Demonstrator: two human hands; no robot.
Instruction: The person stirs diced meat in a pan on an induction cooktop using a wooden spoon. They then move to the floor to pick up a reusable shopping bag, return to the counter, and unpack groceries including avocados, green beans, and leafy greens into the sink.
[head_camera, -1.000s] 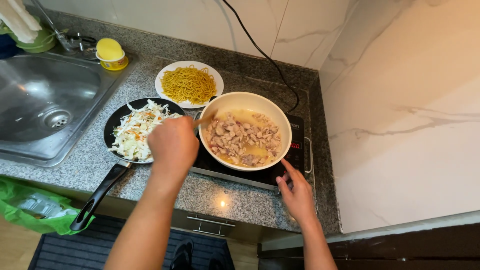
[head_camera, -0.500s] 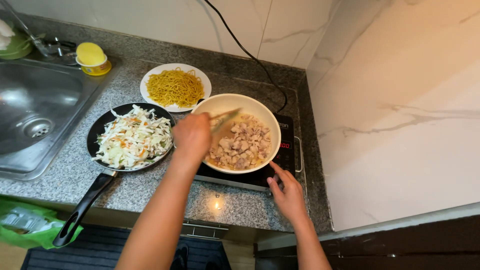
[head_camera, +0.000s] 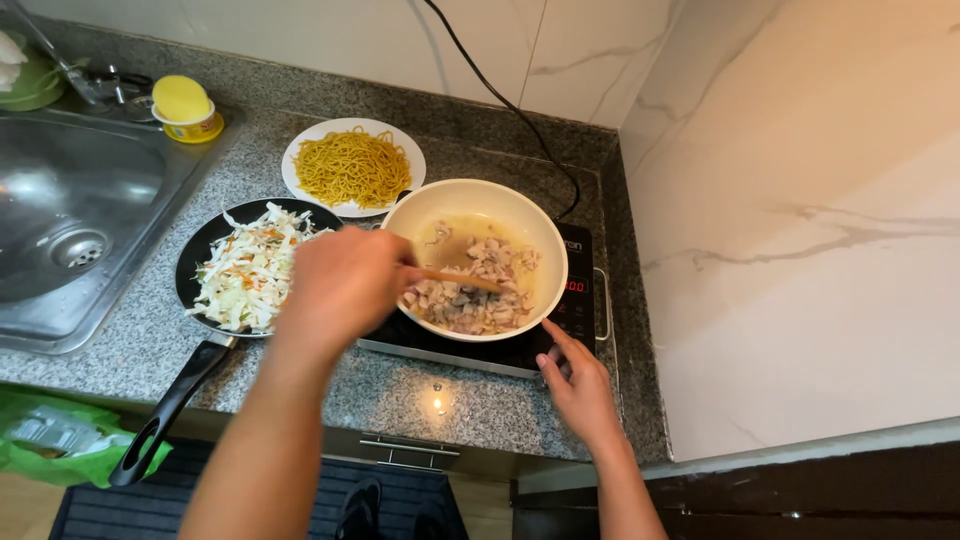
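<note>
Head view: left hand has its grip closed on a wooden spatula in the cream pan of chopped meat. Right hand, fingers loosely open, touches the induction cooker panel near the bench's front edge.

Left hand holds wooden spatula in cream pan; right hand touches induction cooker.

Near rim of cream round pan hidden behind left hand; wooden spatula handle buried in its grip. Steel sink cut off at left edge.
</note>
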